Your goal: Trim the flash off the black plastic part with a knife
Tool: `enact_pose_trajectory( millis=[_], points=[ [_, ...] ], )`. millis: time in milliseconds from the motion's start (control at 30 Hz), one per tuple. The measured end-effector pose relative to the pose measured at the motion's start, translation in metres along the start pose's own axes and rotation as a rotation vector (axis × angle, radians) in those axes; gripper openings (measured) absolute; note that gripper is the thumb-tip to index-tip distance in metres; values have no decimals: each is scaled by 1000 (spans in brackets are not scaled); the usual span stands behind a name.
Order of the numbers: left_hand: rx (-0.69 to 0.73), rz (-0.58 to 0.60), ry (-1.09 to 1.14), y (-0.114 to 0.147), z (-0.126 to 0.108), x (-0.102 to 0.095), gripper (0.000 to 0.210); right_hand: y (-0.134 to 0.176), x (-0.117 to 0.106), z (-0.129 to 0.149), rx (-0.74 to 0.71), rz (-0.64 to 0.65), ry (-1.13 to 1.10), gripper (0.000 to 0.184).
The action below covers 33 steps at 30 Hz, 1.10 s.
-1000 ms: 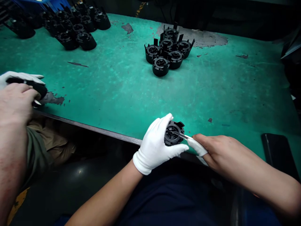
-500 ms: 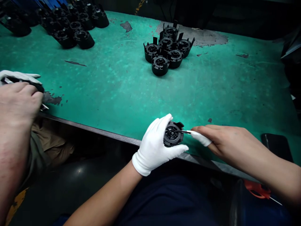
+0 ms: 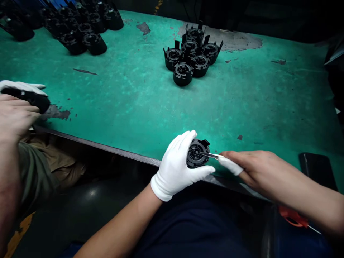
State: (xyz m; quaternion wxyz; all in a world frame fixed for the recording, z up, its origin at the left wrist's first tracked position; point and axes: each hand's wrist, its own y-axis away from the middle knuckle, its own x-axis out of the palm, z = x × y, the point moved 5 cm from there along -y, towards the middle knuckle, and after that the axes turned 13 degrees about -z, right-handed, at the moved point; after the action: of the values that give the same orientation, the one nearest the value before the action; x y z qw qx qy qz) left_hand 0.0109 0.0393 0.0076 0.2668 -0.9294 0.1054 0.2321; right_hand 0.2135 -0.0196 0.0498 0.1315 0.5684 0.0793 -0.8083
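Observation:
My left hand (image 3: 178, 166), in a white glove, wraps round a round black plastic housing (image 3: 199, 152) at the table's front edge. Its ringed, ribbed face is turned up, with a tab standing at the rim. From the right, my right hand (image 3: 249, 165) grips a slim pointed metal tool (image 3: 212, 155), thumb and fingers closed on its near end. The thumb has a white cover; the other skin is bare. The tool's tip lies over the middle of the housing; whether it touches cannot be made out. My palm hides the housing's left side.
Several black housings (image 3: 183, 73) stand grouped on the green table (image 3: 129, 107), with more at the far left (image 3: 94, 43). A co-worker's hands (image 3: 16, 111) hold a dark part at left. A black phone-like slab (image 3: 317, 170) lies right; an orange-handled tool (image 3: 292, 216) is below the edge.
My right hand has shifted slightly down and right, and the tool's tip has moved a little within the housing's face. My left hand holds still. The co-worker's bare hand has moved left.

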Motion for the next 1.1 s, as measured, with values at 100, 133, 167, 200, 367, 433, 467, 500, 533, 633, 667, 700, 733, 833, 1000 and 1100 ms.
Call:
enact_pose_trajectory(
  millis=[100,133,167,200,367,433,467,500,533,633,667,700,733,833,1000,1100],
  points=[
    [-16,7,-20,0,-1,0,99,11,8,8,9,71,-131,35],
    [-24,9,-24,-1,-1,0,98,13,8,9,28,50,-158,36],
    [-28,8,-27,-1,-1,0,97,15,8,10,50,15,-173,36],
    [-30,5,-29,-1,-1,0,97,17,7,10,68,-30,-172,35],
    [-31,-16,-38,1,-2,0,94,27,19,17,123,-157,-47,40],
    [-41,-23,-46,2,-2,0,93,29,30,19,157,-108,-77,44],
    [-45,-25,-48,2,-2,0,93,30,34,20,173,-80,-108,44],
    [-48,-29,-49,2,-2,0,93,31,36,20,187,-59,-144,44],
    [-50,-33,-50,2,-2,0,93,31,37,20,200,-49,-185,44],
    [-57,-64,-55,3,-2,2,95,29,35,23,284,-82,-381,40],
    [-65,-87,-58,5,-2,2,95,28,35,25,327,-127,-466,38],
    [-85,-114,-59,7,-4,2,94,25,36,28,368,-185,-557,36],
    [-117,-140,-57,11,-6,2,92,21,38,32,404,-249,-645,35],
    [-230,-147,-51,32,-19,0,83,3,48,37,491,-418,-810,37],
    [-238,58,-35,69,-49,-6,88,-25,31,7,420,-477,-691,40],
    [-228,11,-17,61,-47,-10,88,-16,10,-13,276,-374,-492,49]
  ],
)
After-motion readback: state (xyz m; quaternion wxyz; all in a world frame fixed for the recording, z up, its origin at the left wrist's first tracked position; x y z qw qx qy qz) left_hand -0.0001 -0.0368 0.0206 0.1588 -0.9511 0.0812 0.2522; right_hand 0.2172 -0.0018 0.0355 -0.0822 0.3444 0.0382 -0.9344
